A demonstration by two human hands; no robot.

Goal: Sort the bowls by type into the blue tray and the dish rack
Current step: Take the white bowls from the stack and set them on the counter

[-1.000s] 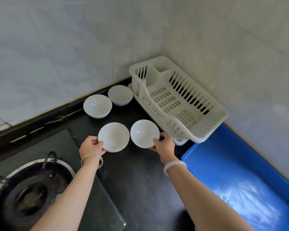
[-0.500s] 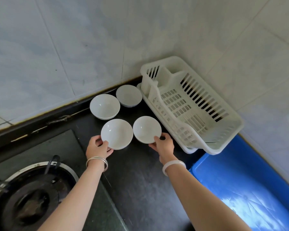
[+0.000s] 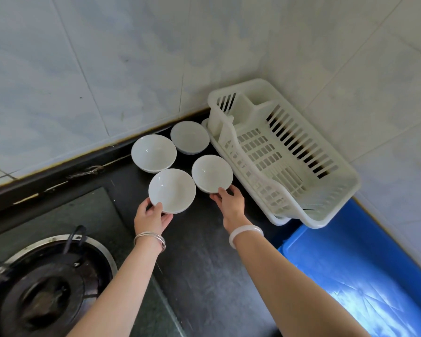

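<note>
Grips white ceramic bowls (image 3: 171,189) in left hand (image 3: 152,216) and right hand (image 3: 230,203); leaves white plastic dish rack (image 3: 314,221), blue plastic tray (image 3: 350,276) unfilled.

Glossy white bowls (image 3: 171,190), slotted plastic rack (image 3: 289,164), shiny blue tray (image 3: 350,276).
</note>
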